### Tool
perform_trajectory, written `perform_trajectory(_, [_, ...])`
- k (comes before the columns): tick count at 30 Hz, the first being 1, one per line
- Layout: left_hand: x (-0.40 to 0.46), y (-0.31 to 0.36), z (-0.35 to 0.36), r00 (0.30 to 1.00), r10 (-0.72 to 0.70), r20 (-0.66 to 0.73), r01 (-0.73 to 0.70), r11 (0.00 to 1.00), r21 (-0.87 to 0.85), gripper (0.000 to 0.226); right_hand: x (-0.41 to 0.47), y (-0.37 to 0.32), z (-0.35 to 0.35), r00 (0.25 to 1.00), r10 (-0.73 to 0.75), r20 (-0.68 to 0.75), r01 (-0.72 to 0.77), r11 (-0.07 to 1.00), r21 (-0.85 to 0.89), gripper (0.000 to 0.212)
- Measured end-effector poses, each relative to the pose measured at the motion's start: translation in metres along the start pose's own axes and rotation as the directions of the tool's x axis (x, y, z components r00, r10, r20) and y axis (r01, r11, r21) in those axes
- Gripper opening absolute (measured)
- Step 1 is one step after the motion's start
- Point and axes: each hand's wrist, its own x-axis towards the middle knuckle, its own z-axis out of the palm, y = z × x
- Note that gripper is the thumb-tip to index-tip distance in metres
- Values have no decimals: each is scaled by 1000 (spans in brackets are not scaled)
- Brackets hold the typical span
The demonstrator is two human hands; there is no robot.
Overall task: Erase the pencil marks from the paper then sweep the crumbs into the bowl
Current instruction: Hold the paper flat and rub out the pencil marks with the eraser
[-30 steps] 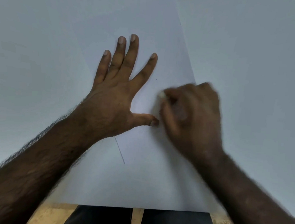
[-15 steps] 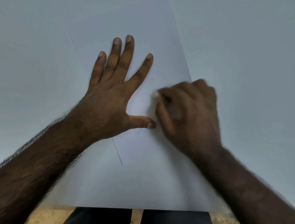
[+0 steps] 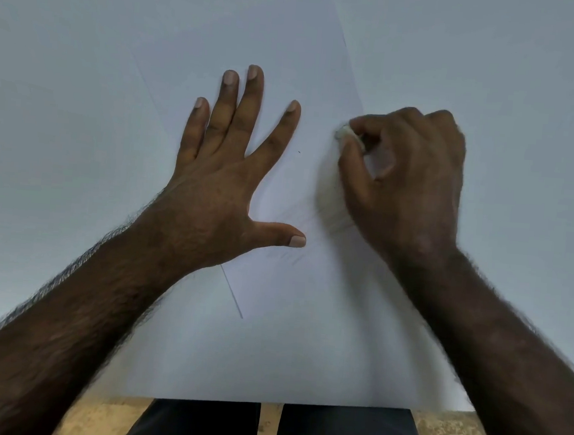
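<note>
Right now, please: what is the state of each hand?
Left hand: open, fingers spread, pressing flat on the paper.
Right hand: closed, pinching a small white eraser against the paper.

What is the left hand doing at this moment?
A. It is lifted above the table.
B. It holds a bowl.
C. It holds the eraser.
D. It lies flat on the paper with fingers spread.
D: the left hand lies flat with fingers spread on the paper, while the right hand pinches the eraser.
</note>
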Motion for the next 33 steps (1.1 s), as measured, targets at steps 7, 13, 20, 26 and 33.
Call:
perform_trajectory(7, [-2,3,1,999,-3,-36,2,1000,-6,126,-43,-28,0,952,-201,230,187,979,80,19])
perform_trajectory(13, [-1,0,0,1000,0,5,0,1000,-9,133,3,-6,2,999,26,-22,-25,999,20,14])
perform_trajectory(20, [-2,2,0,1000,-4,-13,4,1000,-5,129,-31,-25,0,971,-171,165,165,985,51,17])
perform_trajectory(26, [1,2,0,1000,-2,7,2,1000,8,133,6,-9,2,1000,-9,2,9,1000,6,16])
perform_trajectory(33, [0,3,1,1000,-6,-10,5,1000,-12,131,-28,-21,1,983,-127,134,123,992,37,16])
